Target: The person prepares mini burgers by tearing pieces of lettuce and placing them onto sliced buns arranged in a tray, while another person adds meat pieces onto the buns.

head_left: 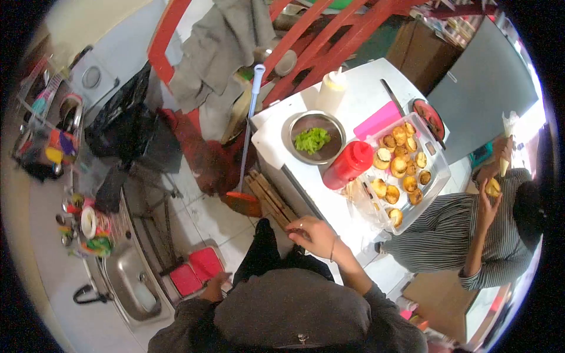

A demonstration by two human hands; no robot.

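A red bottle (352, 163) and tray (438, 172) crowd the bench (366, 88) beyond the right hand (318, 237), fingers loosely curled (left hand (216, 286): cannot tell).

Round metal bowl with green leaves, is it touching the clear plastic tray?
Apart. The head view shows white tabletop between the round metal bowl and clear plastic tray.

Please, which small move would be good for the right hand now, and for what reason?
Perhaps ease the right hand forward to the red plastic squeeze bottle. The hand looks empty near the edge of the white rectangular table, and the bottle stands within easy reach, between it and the round metal bowl with green leaves.
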